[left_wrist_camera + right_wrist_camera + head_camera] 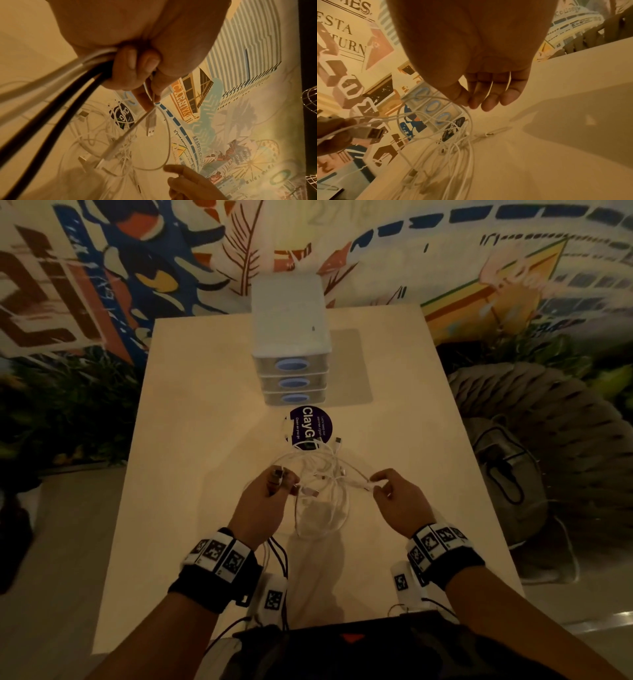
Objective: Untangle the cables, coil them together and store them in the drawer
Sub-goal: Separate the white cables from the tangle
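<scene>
Painted murals of bold letters, leaves and buildings cover the wall behind the pale rectangular table (191, 440) at which we stand. At its far end we see a small white plastic chest of three drawers (291, 337), each drawer front fitted with a blue oval handle and all three pushed in. Just in front of it lies a round dark purple sticker (311, 427) with white lettering. Between that sticker and our hands sits the tangle of thin white cables (322, 474), partly lifted off the tabletop, with several USB plugs dangling from it and loops trailing down onto the surface below. Our left hand (265, 501) is curled round a strand of the tangle; the left wrist view shows its fingers (130, 59) folded tight, a white cable passing between thumb and forefinger and a grey USB plug (150, 124) hanging just beneath. Our right hand (394, 498) pinches another white strand at the tangle's right edge between thumb and fingertips (488, 104), the remaining fingers held close together and only lightly bent. The two hands are apart, with the knot stretched between them. Both wrists carry black bands with white marker blocks (219, 556).
</scene>
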Demonstrator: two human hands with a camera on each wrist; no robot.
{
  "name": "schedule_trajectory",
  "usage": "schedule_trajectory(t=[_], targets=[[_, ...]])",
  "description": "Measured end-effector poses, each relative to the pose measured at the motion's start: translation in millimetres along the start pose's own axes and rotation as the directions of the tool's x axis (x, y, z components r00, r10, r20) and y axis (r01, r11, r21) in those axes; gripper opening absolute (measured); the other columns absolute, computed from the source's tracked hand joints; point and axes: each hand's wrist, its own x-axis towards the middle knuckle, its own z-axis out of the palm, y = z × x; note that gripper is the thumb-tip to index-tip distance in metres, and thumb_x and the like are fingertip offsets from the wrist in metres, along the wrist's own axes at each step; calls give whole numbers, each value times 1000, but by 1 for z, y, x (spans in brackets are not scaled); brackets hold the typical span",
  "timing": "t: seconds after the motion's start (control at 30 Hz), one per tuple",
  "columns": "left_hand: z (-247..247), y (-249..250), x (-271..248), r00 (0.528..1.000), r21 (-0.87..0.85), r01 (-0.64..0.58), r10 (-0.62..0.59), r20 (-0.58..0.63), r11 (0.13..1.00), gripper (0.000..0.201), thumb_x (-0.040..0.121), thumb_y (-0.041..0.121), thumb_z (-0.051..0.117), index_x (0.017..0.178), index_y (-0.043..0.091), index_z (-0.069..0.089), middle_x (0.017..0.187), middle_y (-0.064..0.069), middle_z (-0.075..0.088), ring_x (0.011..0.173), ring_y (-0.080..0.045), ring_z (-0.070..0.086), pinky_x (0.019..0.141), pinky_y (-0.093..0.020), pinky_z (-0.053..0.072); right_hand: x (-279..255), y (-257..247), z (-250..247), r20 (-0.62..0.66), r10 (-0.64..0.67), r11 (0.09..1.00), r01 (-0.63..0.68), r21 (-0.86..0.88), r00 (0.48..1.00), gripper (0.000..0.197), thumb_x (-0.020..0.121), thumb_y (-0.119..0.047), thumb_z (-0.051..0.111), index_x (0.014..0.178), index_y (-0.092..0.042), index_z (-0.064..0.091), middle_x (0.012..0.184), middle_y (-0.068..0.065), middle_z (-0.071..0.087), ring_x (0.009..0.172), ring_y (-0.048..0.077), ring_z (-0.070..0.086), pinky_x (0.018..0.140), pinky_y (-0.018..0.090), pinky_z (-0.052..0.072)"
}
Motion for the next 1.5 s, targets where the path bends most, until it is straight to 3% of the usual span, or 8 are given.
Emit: schedule_trajectory(t=[0.23, 0.33, 0.5, 0.83, 0.97, 1.17, 1.33, 1.5], targets=[[1, 3, -10, 990, 48, -127, 124, 67, 991, 17, 101, 31, 59, 93, 28, 74, 92, 15, 74, 89, 4, 65, 76, -12, 45, -5, -60, -5, 116, -94, 995, 91, 28, 989, 53, 95, -71, 39, 86, -27, 66, 69, -6, 69, 66, 9, 66, 70, 32, 55], [2, 5, -10, 975, 20, -173, 169, 145, 985, 18, 101, 31, 59, 95, 26, 76, 95, 12, 76, 95, -4, 68, 86, -25, 51, 3, -71, 13, 244, -114, 991, 93, 95, 963, 40, 95, -63, 52, 88, -28, 71, 76, -9, 73, 70, 6, 69, 79, 34, 58], [-7, 9, -15, 978, -37, -147, 151, 146, 988, 16, 101, 23, 60, 97, 20, 76, 94, 11, 77, 95, 2, 68, 81, -6, 44, 15, -64, 21, 240, -48, 970, -11, 241, 970, 28, 93, -49, 66, 87, -22, 72, 80, -5, 75, 71, 9, 72, 75, 27, 56], [-20, -2, -16, 995, -12, -85, 86, 43, 996, 14, 100, 29, 61, 103, 34, 74, 98, 17, 77, 102, 6, 66, 88, -18, 47, 1, -22, 2, 277, 11, 948, 79, -309, 961, 38, 89, -63, 60, 89, -27, 74, 93, -8, 72, 91, 17, 66, 80, 31, 51], [-18, -5, -17, 997, 63, -83, 83, 5, 995, 12, 96, 36, 67, 101, 40, 77, 102, 19, 75, 105, 4, 65, 90, -19, 50, -7, -34, -21, 154, -13, 908, 76, -412, 988, 54, 87, -77, 49, 74, -28, 67, 76, -11, 65, 75, 13, 61, 70, 30, 50], [-12, -2, -24, 991, 221, -124, 108, 83, 967, 14, 94, 41, 68, 104, 46, 77, 104, 21, 75, 100, 7, 65, 82, -8, 48, 18, -73, -33, -89, -309, 948, 299, -111, 947, 26, 101, -45, 48, 98, -24, 64, 75, -8, 60, 70, 13, 57, 67, 32, 47], [-4, 3, -27, 977, 309, -171, 121, 174, 936, 20, 97, 39, 63, 111, 36, 77, 106, 18, 74, 97, 2, 64, 75, -3, 42, 57, -89, -11, 196, -225, 946, 262, -191, 955, 50, 99, -59, 30, 91, -32, 70, 98, 1, 74, 95, 26, 66, 94, 46, 49], [-4, 4, -25, 962, 334, -94, -1, 275, 938, 18, 98, 23, 59, 98, 22, 77, 97, 17, 74, 99, -5, 67, 91, -30, 51, 62, -94, 3, 395, -53, 949, 169, -265, 917, 56, 102, -57, 42, 79, -20, 78, 85, 1, 77, 86, 21, 70, 86, 35, 53]])
